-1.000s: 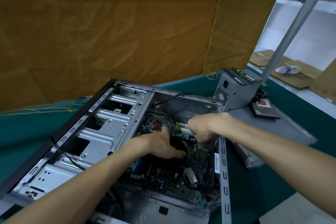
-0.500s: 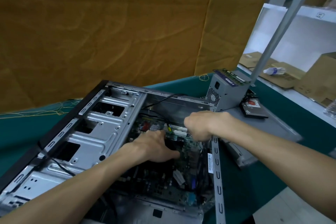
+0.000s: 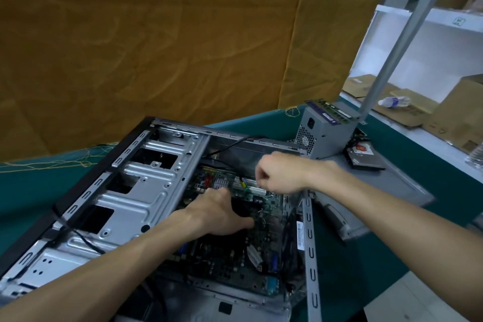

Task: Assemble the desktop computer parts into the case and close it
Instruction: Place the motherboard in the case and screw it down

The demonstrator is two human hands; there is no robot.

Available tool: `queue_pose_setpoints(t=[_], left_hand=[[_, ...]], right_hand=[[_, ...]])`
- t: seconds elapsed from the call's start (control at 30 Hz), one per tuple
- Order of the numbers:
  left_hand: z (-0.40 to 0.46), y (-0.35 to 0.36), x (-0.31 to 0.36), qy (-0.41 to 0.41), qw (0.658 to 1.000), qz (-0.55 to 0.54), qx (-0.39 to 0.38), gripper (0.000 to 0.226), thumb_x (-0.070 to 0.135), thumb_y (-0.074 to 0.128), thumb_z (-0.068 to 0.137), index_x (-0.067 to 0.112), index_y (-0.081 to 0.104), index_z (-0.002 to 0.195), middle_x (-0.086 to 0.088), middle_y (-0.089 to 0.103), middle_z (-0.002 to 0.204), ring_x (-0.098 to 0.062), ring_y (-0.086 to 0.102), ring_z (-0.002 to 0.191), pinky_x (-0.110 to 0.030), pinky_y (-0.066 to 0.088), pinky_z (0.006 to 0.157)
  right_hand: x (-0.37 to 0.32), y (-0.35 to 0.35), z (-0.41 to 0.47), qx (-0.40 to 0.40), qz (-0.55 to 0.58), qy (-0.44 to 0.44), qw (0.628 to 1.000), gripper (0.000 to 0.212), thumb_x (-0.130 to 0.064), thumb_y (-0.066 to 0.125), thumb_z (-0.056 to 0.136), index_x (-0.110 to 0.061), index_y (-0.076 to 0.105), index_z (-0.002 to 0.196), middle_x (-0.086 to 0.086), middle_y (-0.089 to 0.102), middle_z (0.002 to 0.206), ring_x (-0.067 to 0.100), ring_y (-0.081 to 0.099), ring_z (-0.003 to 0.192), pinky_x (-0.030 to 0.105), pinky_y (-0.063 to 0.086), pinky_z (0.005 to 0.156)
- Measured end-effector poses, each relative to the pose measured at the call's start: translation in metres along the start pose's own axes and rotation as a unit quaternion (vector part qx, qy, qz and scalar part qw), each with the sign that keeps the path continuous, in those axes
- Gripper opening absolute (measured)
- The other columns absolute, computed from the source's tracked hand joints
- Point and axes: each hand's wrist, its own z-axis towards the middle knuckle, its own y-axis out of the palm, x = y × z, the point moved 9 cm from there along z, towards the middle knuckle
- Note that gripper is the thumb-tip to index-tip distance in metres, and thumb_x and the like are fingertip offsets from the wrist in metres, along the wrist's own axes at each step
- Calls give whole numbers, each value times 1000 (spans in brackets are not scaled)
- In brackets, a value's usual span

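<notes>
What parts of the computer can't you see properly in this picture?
All in the head view:
- Motherboard middle: hidden under the left hand.
- Whatever the right hand pinches: hidden in the closed, blurred fist.
- Power supply label: too small to read.
- Case near corner: cut off by the bottom and left edges.
- Hard drive: partly behind the power supply.

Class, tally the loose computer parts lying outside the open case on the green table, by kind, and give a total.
Power supply: 1
Memory sticks on top of it: 2, though blur makes this uncertain
Hard drive: 1
Grey side panel: 1
Total: 5
</notes>
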Motion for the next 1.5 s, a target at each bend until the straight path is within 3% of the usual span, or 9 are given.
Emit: queue_pose_setpoints(t=[0.33,0.5,0.77,0.93,1.03,1.13,1.27,1.4,1.5], left_hand=[[-9,3,21,9,1000,11,23,83,76,66,77,13,54,129,-11,63,126,-28,63,114,-31,52,88],[-16,24,19,-5,992,71,-105,112,86,58,75,33,8,161,-21,11,165,-39,46,139,-42,42,107],[-22,28,24,-22,996,42,-81,95,73,62,83,35,15,156,-20,45,148,-33,53,128,-42,47,104],[-25,20,26,-25,999,21,2,102,66,71,81,30,14,158,-11,57,138,-31,60,121,-39,51,100],[-23,19,19,-70,997,-13,13,127,65,74,79,9,-8,159,-10,57,141,-27,58,126,-37,49,102],[-18,25,14,-98,995,1,3,109,73,67,80,-6,30,145,-11,54,136,-22,60,116,-27,46,87],[-19,14,9,-103,988,6,118,68,81,71,67,15,63,80,0,65,91,-9,56,67,-24,42,57],[-27,6,8,-112,979,-1,169,66,84,74,58,19,67,70,4,63,70,-10,58,63,-24,41,52],[-30,2,10,-113,978,1,177,67,84,74,55,19,66,72,2,63,75,-18,63,72,-27,47,61]], right_hand=[[42,-36,-47,399,79,34,913,13,-18,58,98,-15,67,108,0,59,105,20,49,102,37,38,97],[58,-29,-58,422,122,119,890,40,-27,59,99,-11,50,135,10,48,132,27,47,121,38,35,106],[95,33,-81,275,467,185,819,96,-68,60,88,-14,17,155,4,24,160,24,36,142,36,28,111],[80,102,-113,115,641,221,725,139,-99,65,40,-27,33,155,4,38,158,27,46,136,54,41,112],[50,130,-120,-28,721,158,674,118,-94,73,46,-46,42,149,6,45,157,33,57,128,54,48,105],[31,143,-126,-126,735,124,655,102,-90,73,56,-29,60,136,18,69,129,36,68,111,46,49,102],[24,135,-126,-118,742,94,653,67,-82,78,61,-29,74,103,21,71,121,42,59,128,51,45,109],[21,136,-128,-103,740,105,656,67,-80,78,62,-36,56,107,9,79,91,27,77,86,46,53,87],[18,139,-131,-104,742,113,653,95,-85,74,63,-44,43,143,18,70,116,37,69,107,56,44,103]])
